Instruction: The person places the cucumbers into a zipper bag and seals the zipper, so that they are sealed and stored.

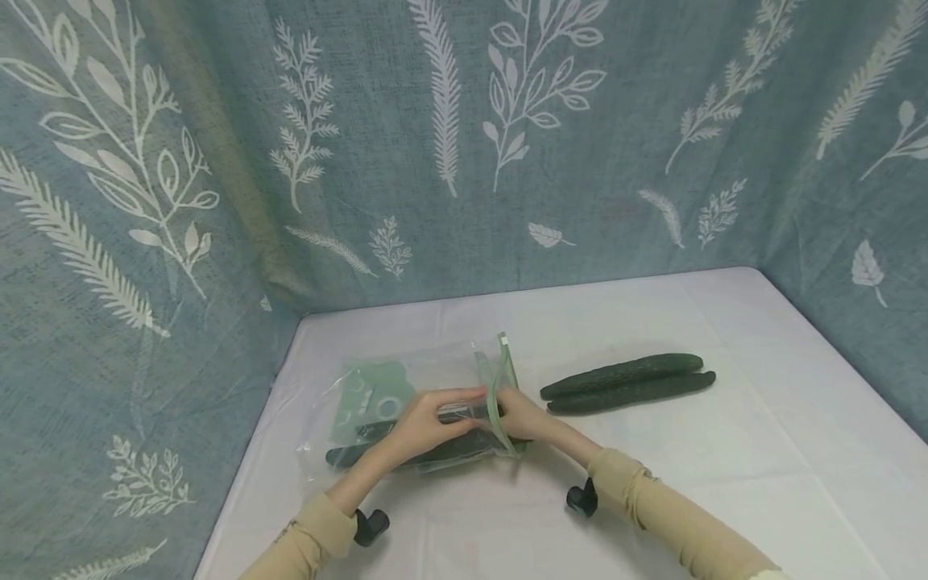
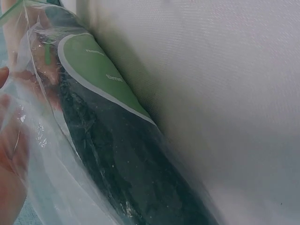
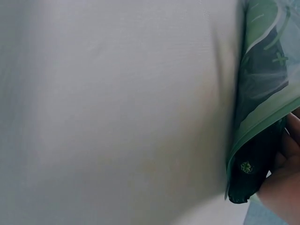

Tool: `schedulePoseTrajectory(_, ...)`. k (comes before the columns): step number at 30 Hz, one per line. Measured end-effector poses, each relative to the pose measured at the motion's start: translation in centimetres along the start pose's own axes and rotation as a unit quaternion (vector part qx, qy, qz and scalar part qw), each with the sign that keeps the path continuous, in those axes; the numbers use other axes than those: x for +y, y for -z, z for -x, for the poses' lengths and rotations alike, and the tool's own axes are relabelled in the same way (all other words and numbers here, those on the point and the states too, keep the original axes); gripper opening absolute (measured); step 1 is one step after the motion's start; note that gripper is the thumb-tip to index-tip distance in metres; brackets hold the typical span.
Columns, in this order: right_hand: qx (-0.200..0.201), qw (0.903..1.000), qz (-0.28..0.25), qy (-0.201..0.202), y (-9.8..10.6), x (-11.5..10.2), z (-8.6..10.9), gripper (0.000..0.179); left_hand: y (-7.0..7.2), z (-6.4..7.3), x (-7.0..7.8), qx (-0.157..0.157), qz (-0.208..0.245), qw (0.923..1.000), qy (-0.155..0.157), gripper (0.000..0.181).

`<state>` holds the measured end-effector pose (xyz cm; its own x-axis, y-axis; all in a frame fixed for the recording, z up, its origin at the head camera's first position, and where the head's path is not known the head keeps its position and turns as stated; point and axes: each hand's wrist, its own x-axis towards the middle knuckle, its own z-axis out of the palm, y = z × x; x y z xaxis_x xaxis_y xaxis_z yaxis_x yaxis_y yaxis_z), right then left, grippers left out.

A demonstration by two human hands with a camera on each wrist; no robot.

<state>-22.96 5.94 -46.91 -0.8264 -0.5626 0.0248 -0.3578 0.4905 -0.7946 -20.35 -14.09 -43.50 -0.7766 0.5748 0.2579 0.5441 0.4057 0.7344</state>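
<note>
A clear zip bag with green print and a green-edged mouth lies on its side, mouth to the right. Inside it, a long dark cucumber stretches along the near edge, with another dark length behind it. My left hand holds the bag near the mouth from above, thumb and fingers apart across the plastic. My right hand reaches in at the mouth and grips a cucumber; in the right wrist view the cucumber's end pokes out past the green rim, beside the fingers.
Two more cucumbers lie side by side on the white-covered table, right of the bag. A blue-green leaf-patterned curtain hangs behind and along both sides. A black wrist device sits below the left wrist.
</note>
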Motion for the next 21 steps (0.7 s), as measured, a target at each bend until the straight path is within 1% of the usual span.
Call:
schedulePoseTrajectory(7,0.002,0.9998,-0.009,-0.017,0.2,0.1,0.2,0.034,-0.1,-0.1,0.1,0.000,-0.005,1.0000,-0.001,0.042)
schedulePoseTrajectory(11,0.005,0.9998,-0.006,-0.020,0.4,0.2,0.2,0.033,0.0,-0.2,0.2,-0.004,-0.014,0.9999,0.004,0.043)
schedulePoseTrajectory(15,0.007,0.9994,-0.015,-0.030,0.8,0.3,0.5,0.034,0.1,-0.2,0.2,-0.006,-0.021,0.9997,0.010,0.043)
schedulePoseTrajectory(18,0.007,0.9993,-0.020,-0.029,1.1,0.4,0.8,0.034,0.1,-0.1,0.2,-0.008,-0.023,0.9996,0.011,0.042)
schedulePoseTrajectory(21,0.009,0.9997,-0.013,-0.021,1.4,0.5,1.1,0.034,0.1,-0.1,0.3,-0.010,-0.020,0.9997,0.013,0.042)
